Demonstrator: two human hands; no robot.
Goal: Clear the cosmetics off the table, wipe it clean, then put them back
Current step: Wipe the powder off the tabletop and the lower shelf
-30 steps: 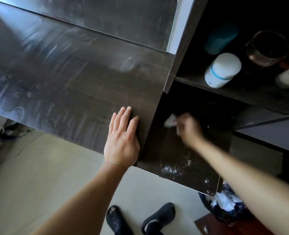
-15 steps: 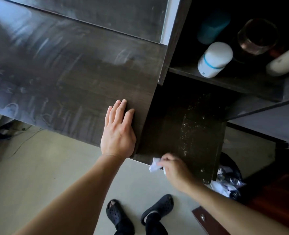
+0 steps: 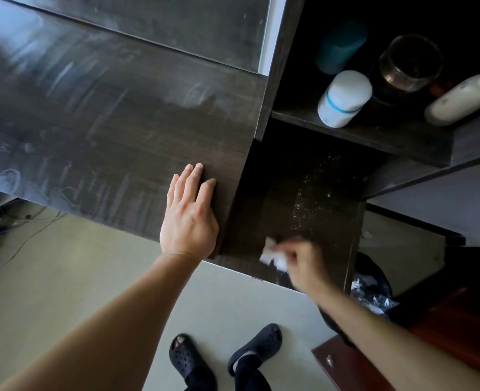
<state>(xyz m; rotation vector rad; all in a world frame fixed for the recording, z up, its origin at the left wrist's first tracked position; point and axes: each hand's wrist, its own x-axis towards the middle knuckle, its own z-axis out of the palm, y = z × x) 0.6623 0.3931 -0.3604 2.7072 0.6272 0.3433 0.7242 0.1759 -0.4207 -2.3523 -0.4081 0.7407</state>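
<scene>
My right hand [image 3: 303, 261] pinches a wadded tissue [image 3: 272, 256] on the lower shelf [image 3: 303, 193] front edge, left hand [image 3: 189, 218] flat open on the table [image 3: 106, 122]; crumbs [image 3: 307, 190] behind risk being missed or swept onto the floor.

Bottles [image 3: 344, 98] on shelf [image 3: 374, 136] behind lower surface [image 3: 303, 198]; bin [image 3: 374, 289] right.

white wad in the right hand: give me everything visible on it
The tissue is a small, crumpled white wad, apparently soft paper, blurred by motion so no print or texture can be read. It is pinched in the fingertips of the right hand, sticking out to the left of them. It sits low over the near edge of the dark lower shelf, seemingly pressed against it, below a scatter of pale specks. Nothing else touches it.
</scene>
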